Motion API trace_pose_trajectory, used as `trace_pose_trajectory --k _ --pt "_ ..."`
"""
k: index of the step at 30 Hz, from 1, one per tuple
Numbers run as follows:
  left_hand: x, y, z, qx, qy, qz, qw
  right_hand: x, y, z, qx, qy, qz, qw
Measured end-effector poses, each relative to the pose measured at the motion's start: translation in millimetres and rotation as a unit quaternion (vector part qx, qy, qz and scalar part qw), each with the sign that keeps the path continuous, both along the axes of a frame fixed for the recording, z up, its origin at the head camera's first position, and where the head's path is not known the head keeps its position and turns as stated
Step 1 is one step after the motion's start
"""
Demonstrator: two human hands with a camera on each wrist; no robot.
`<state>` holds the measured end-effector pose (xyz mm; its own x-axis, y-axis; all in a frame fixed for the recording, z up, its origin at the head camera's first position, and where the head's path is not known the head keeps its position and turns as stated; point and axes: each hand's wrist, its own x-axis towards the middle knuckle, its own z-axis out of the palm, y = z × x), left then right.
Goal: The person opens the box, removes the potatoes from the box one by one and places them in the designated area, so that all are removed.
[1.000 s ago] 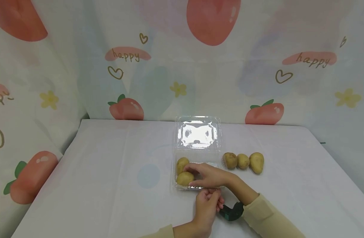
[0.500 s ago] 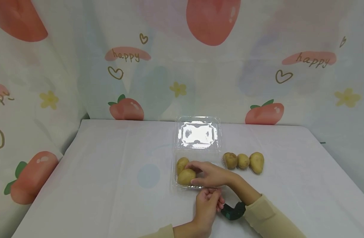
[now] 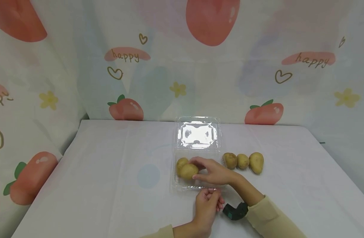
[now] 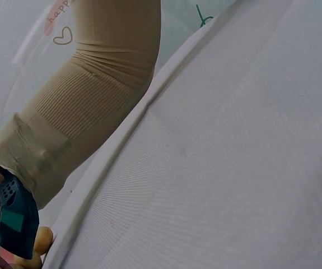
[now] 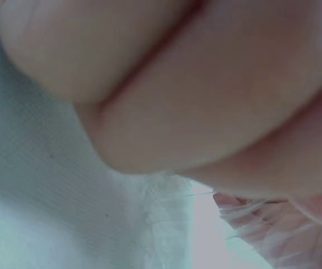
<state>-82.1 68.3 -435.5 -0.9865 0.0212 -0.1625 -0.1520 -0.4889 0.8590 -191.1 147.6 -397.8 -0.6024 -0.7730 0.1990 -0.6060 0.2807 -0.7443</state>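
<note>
In the head view a clear plastic clamshell box stands with its lid folded back. My right hand is over the box and grips a potato between thumb and fingers. That potato overlaps a second potato at the left side of the box. My left hand is at the box's front rim, its curled fingertips holding the edge. The right wrist view is filled by the right hand's fingers, with the box's clear wall below them.
Three more potatoes, a brownish one, a small one and a pear-shaped one, lie right of the box. A dark wrist camera sits under the right sleeve. A patterned curtain backs the white table.
My right hand has moved the gripped potato away from the front rim and slightly right, so it now overlaps the potato behind. The left hand stays at the rim.
</note>
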Motion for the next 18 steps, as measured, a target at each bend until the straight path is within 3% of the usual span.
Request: trace_pose_trajectory --k 2,6,9,18 --pt "-0.4 -0.8 0.3 -0.001 -0.006 -0.004 1.0 -1.2 -0.6 1.2 -0.003 0.0 -0.014 0.9999" --pt "-1.3 -2.6 0.1 -0.009 -0.013 -0.011 0.9998 -6.0 -3.0 5.0 0.024 0.04 -0.047 0.9978" --pt "-2.3 -3.3 0.2 -0.017 -0.018 -0.005 0.9997 -9.0 -5.2 10.0 0.044 0.067 -0.049 0.9956" --pt "-2.9 -3.8 0.5 -0.012 -0.033 -0.001 0.9994 -5.1 -9.0 18.6 0.044 0.013 -0.022 0.9987"
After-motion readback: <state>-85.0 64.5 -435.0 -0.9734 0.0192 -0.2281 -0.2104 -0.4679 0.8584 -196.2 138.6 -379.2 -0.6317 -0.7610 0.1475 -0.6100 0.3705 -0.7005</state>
